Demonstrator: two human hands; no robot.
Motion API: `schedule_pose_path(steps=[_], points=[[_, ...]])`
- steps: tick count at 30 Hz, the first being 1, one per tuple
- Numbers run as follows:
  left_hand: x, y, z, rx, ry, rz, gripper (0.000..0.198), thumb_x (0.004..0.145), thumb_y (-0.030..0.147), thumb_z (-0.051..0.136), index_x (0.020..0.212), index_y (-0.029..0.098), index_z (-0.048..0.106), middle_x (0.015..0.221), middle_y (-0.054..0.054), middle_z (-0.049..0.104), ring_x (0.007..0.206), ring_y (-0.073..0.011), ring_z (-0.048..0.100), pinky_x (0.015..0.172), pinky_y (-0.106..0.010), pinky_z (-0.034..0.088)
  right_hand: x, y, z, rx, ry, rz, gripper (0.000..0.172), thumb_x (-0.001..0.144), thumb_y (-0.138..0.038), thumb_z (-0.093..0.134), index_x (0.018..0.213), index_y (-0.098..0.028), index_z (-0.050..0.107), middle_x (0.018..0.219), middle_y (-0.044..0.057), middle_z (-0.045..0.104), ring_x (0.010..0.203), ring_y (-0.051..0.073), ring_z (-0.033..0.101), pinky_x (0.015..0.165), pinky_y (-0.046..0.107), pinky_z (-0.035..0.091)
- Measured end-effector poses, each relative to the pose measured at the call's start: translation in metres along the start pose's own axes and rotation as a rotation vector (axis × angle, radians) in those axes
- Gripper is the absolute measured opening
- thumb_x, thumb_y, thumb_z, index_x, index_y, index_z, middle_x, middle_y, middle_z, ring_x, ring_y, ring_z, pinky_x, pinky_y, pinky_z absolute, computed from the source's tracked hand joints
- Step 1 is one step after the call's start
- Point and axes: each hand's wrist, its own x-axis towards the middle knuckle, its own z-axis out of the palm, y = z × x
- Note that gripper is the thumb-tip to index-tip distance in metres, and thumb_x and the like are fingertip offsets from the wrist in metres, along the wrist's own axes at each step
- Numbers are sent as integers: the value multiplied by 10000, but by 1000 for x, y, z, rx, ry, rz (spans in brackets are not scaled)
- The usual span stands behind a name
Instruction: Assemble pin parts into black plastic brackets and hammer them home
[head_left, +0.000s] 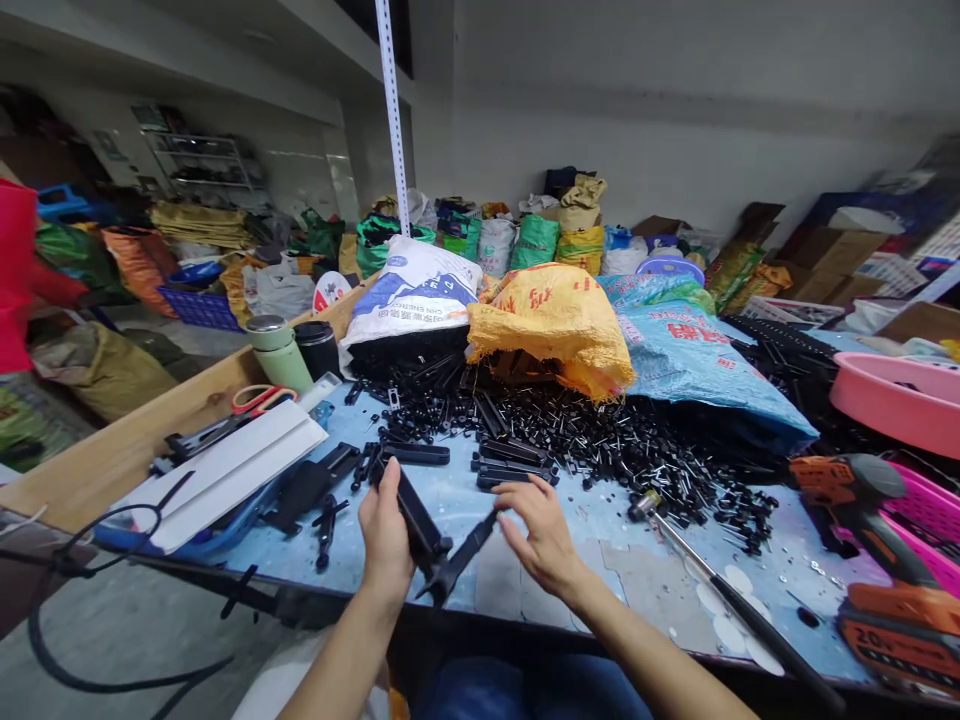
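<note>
My left hand [386, 530] is wrapped around the thick arm of a black hinged plastic bracket [421, 525], held just over the table's front edge. A thinner arm folds out from its lower end, making a V shape. The fingers of my right hand [541, 538] are curled at the free tip of that thinner arm, with thumb and fingertips on either side of it. Beyond my hands lie several similar long black pieces [516, 465] and one more black bar [416, 454].
Loose screws and small black parts [637, 450] spread from the white sack [420, 290], yellow sack [551, 325] and blue sack [697, 360]. A magnetic pick-up-like rod [720, 580] and an orange drill [892, 590] lie right. Scissors [259, 399] and a green flask [279, 355] stand left.
</note>
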Motion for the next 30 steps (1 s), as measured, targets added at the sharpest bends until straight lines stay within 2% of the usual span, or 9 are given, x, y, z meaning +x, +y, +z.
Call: schedule_pose_path(steps=[3, 7, 11, 13, 17, 22, 25, 28, 30], points=[[5, -7, 7, -59, 119, -10, 507, 594, 652, 626, 698, 161, 556, 604, 29, 543, 530, -110, 493, 482, -224, 408, 6, -2, -1, -198, -184, -428, 498, 883, -604, 312, 927, -180, 569, 837, 61, 644, 806, 173, 588, 967, 409, 353], [5, -1, 14, -93, 109, -116, 532, 629, 690, 572, 684, 161, 551, 566, 32, 518, 491, -110, 474, 461, -236, 402, 19, 3, 9, -311, -116, -423, 738, 814, -725, 128, 1003, -141, 537, 961, 132, 617, 947, 219, 550, 958, 417, 348], [-3, 7, 15, -59, 14, -55, 563, 544, 712, 624, 611, 167, 499, 504, 62, 456, 435, -78, 411, 396, -205, 332, 23, 7, 20, -356, -329, -454, 781, 801, -709, -25, 768, -175, 544, 651, 53, 574, 639, 167, 532, 653, 295, 406], [-9, 8, 13, -9, -17, -38, 586, 509, 734, 627, 573, 172, 474, 457, 75, 408, 395, -70, 370, 360, -203, 287, 18, 5, 22, -380, -335, -405, 765, 793, -721, -21, 676, -184, 512, 562, 30, 525, 536, 145, 476, 518, 266, 312], [-13, 6, 7, 61, -86, -64, 593, 585, 750, 555, 580, 159, 517, 445, 46, 452, 363, -85, 379, 340, -216, 273, 1, -3, 18, -366, -265, -333, 730, 778, -762, 68, 621, -186, 487, 519, 17, 501, 487, 127, 445, 490, 261, 223], [-8, -6, 3, -89, 23, 346, 456, 691, 613, 594, 779, 166, 572, 684, 16, 584, 617, -116, 541, 598, -231, 438, -13, -11, 13, -355, -188, -2, 686, 846, -699, 74, 639, -189, 482, 511, 11, 518, 471, 123, 467, 484, 237, 228], [-10, -12, 3, 44, 74, 534, 409, 711, 567, 602, 785, 167, 563, 704, 10, 590, 646, -123, 547, 659, -251, 441, -16, -17, 11, -376, -235, 210, 620, 885, -653, 145, 696, -193, 516, 540, 12, 549, 503, 144, 506, 496, 243, 234], [-13, -14, 4, 154, 122, 603, 389, 695, 556, 614, 716, 178, 523, 634, 23, 566, 581, -122, 525, 610, -253, 433, -13, -21, 3, -326, -315, 339, 499, 928, -558, 225, 809, -203, 554, 602, 6, 586, 559, 154, 536, 519, 239, 269], [-13, -15, 6, 203, 89, 547, 378, 716, 555, 585, 710, 183, 520, 628, 20, 567, 582, -129, 522, 596, -252, 426, -6, -21, -6, -226, -292, 268, 466, 936, -534, 229, 987, -196, 547, 752, 34, 631, 672, 164, 565, 592, 245, 344]])
